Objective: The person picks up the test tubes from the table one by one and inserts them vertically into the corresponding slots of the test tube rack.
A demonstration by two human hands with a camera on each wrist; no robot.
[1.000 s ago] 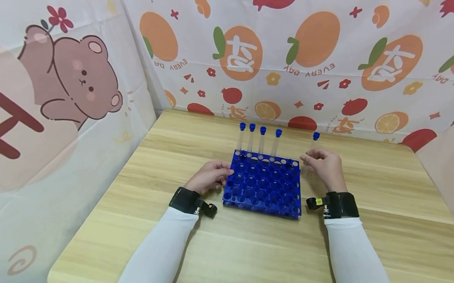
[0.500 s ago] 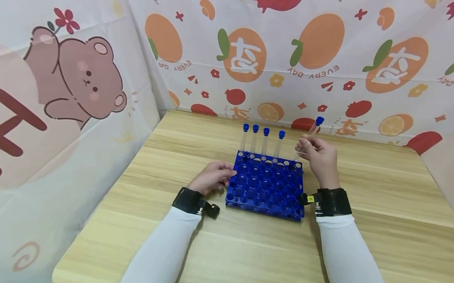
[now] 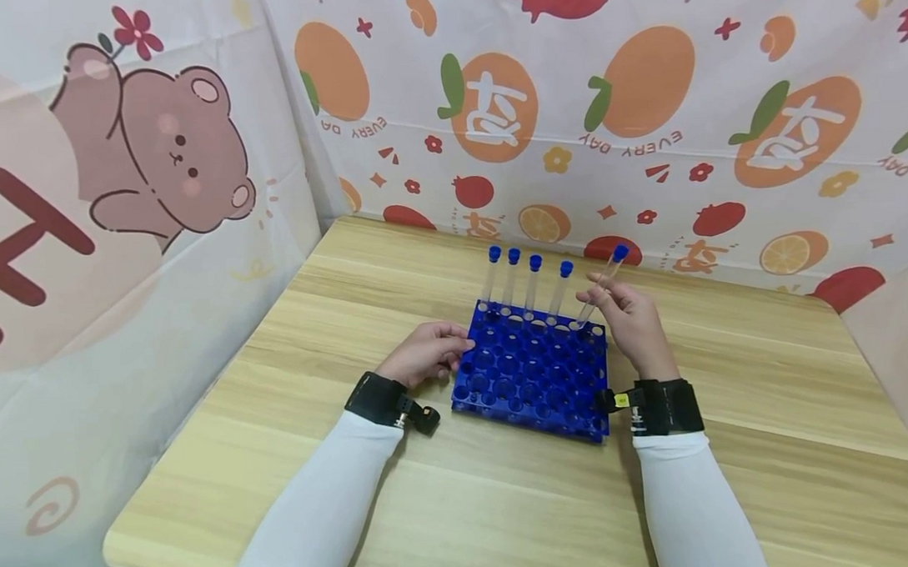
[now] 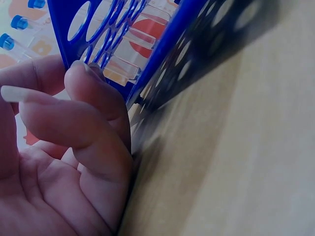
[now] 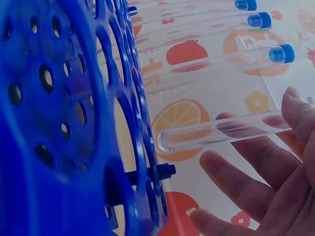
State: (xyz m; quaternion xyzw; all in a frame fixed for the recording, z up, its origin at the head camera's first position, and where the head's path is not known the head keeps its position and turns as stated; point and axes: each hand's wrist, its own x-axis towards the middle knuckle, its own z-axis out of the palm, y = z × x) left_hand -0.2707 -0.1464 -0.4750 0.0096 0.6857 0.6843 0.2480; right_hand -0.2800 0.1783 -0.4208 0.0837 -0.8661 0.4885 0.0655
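Note:
A blue test tube rack [image 3: 530, 373] stands on the table. My left hand [image 3: 425, 354] holds its left edge; in the left wrist view, the thumb [image 4: 54, 115] and fingers meet at the rack's corner. Several clear test tubes with blue caps, one of them a capped tube [image 3: 533, 291], stand in the rack's back row. With my right hand [image 3: 635, 320] I pinch another test tube [image 3: 601, 287] between thumb and fingers. It tilts, its cap up and to the right. The right wrist view shows its rounded bottom [image 5: 170, 141] just outside the rack's holes.
The wooden table [image 3: 431, 501] reaches round the rack on all sides. A fruit-print cloth [image 3: 570, 179] hangs behind its back edge, and a bear-print cloth [image 3: 88, 346] at the left. Each wrist wears a black camera strap.
My right hand has carried the test tube from right of the rack leftward to above its back row, tilting it on the way. My left hand keeps its place on the rack.

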